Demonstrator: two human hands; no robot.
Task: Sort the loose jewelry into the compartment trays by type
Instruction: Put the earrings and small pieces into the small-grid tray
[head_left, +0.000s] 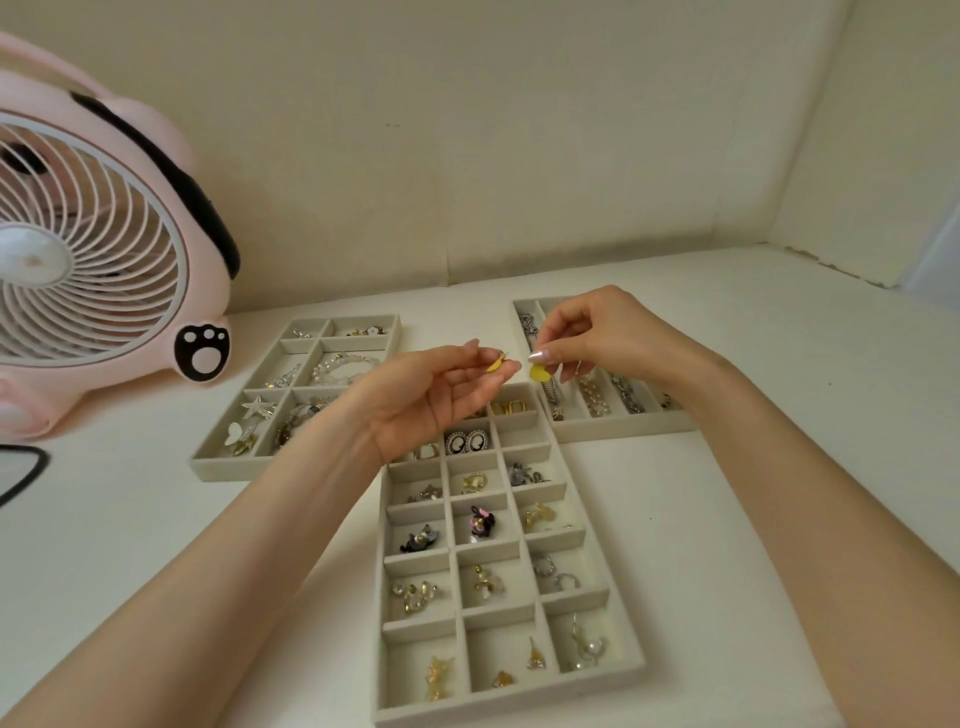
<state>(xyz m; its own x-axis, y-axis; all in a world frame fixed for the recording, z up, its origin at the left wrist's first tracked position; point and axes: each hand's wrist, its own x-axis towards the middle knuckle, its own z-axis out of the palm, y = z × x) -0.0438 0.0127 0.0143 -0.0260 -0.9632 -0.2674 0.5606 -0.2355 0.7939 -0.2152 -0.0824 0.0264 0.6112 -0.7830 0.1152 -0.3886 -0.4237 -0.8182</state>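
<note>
Yellow earring (539, 372) in right grip (597, 332)

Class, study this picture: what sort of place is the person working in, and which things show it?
Probably a home, perhaps a bedroom desk set in a corner: a pink animal-shaped fan, grey jewelry trays laid out on a white tabletop, and plain cream walls close behind.

Your white tabletop (727, 519) carries three grey compartment trays: left tray (234, 470); centre tray (421, 627) nearest you; right tray (623, 431) farther back; pink desk fan (104, 249) stands far left.
</note>
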